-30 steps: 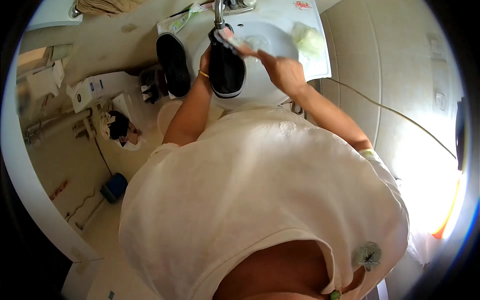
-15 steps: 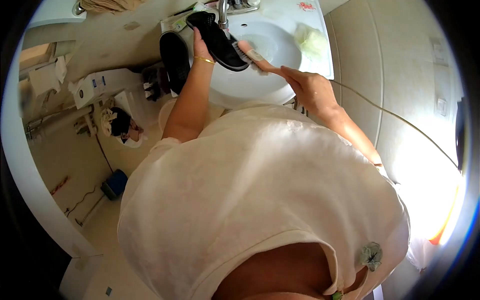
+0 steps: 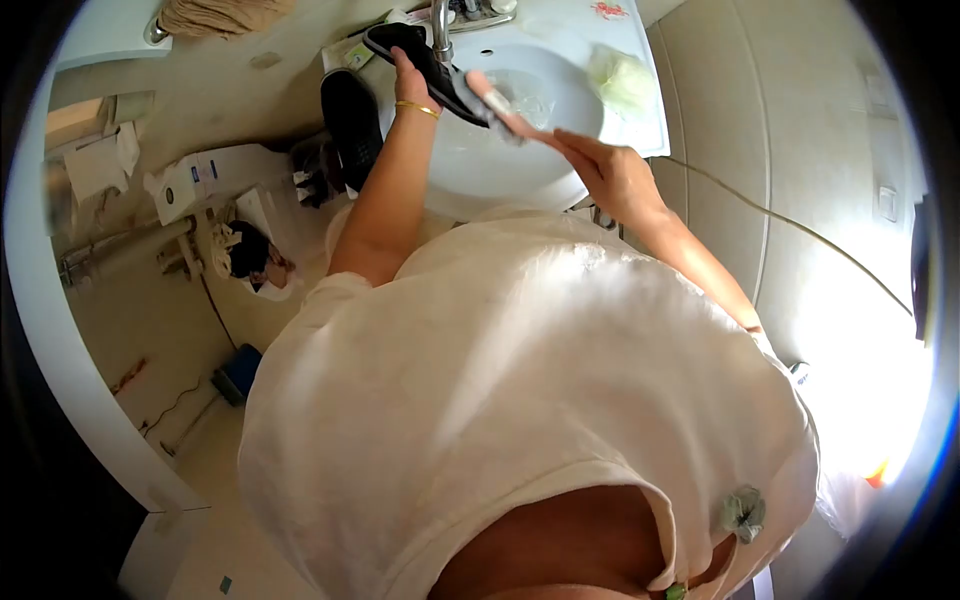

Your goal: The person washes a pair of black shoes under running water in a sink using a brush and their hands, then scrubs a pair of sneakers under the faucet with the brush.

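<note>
A black shoe point(image 3: 432, 72) is tilted over the white sink basin point(image 3: 540, 170), under the chrome faucet point(image 3: 441, 30). My left hand point(image 3: 412, 84) is closed around the shoe's near side, its fingers partly hidden behind it. In my right hand point(image 3: 605, 165) is the handle of a scrub brush point(image 3: 492, 98), whose head lies against the toe end of the shoe. The brush is slightly smeared by motion. Water shows in the bottom of the basin. Another black shoe point(image 3: 350, 125) rests on the counter's left side, near my left forearm.
A pale green plastic bag point(image 3: 622, 80) lies on the sink's right rim, with a red stringy item point(image 3: 608, 11) behind it. At left are a white box point(image 3: 185, 185), a bin with cloths point(image 3: 255, 258) and a blue brush head point(image 3: 238, 373). A hose point(image 3: 770, 212) runs along the right wall.
The held shoe has rolled, so it looks narrower and its side faces up more. The brush has shifted slightly left and up along the toe end.
</note>
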Tool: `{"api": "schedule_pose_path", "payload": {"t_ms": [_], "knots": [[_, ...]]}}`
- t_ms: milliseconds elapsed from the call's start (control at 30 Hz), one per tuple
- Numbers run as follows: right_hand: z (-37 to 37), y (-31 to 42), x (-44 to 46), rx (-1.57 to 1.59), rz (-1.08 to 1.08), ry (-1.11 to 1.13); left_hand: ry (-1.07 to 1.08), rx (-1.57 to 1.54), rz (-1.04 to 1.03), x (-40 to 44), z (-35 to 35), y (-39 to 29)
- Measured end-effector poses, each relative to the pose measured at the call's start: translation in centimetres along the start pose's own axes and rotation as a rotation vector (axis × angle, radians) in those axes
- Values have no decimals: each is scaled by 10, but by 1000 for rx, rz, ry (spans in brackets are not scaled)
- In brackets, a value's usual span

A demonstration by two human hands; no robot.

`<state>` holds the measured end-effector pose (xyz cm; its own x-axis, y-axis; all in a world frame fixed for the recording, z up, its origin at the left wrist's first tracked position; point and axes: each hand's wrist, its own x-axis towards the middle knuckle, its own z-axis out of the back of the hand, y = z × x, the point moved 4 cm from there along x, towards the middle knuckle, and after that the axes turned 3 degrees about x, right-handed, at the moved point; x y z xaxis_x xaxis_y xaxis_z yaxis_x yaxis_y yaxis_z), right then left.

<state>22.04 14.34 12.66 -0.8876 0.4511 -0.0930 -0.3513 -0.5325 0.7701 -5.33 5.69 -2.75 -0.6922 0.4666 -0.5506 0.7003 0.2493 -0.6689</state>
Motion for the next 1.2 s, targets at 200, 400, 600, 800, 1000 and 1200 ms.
{"api": "schedule_pose_path", "payload": {"t_ms": [200, 400, 600, 800, 1000, 1200], "knots": [[-31, 7, 54, -247, 40, -98, 86, -45, 46, 0, -20, 18], [-11, 11, -2, -175, 53, 39, -16, 6, -7, 5, -2, 4], [-49, -19, 50, -343, -51, -60, 123, -52, 122, -30, -17, 18], [-35, -79, 22, -320, -287, -41, 534, -108, 362, -35, 4, 16], [-56, -101, 43, -390, -140, 71, 389, 82, 398, -44, 19, 17], [-94, -121, 87, -443, 119, 135, 67, 387, 110, -57, 30, -12]]}}
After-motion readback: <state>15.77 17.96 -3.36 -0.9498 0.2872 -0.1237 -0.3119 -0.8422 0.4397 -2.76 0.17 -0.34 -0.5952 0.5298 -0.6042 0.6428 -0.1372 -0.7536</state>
